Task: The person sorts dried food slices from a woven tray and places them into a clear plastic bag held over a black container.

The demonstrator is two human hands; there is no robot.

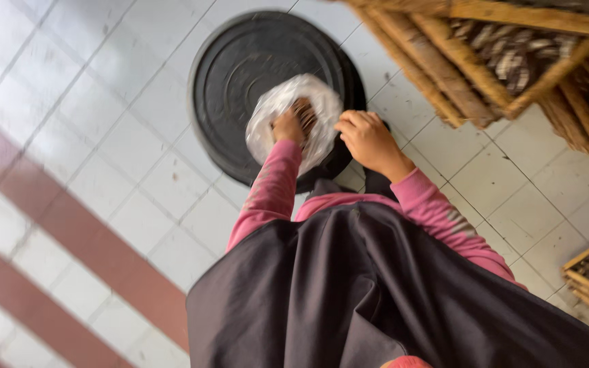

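A clear plastic bag [294, 119] lay on a round black lid [240, 75] on the tiled floor [103, 170]. The left hand [288, 126] was closed on the bag's dark contents; the right hand [366, 140] was curled beside it, gripping nothing visible. The bag's mouth was best pinned steady while the contents were drawn upward gently.

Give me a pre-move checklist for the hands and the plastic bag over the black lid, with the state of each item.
1. Left hand on the plastic bag: ok, it grips it.
2. Right hand has a hold on the bag: cannot tell, it sits at the bag's edge.
3. Bag rests on the round black lid: cannot tell, the image is blurred.
4. Bag's contents: cannot tell, only something brown shows.
5. Bamboo rack apart from the hands: ok.
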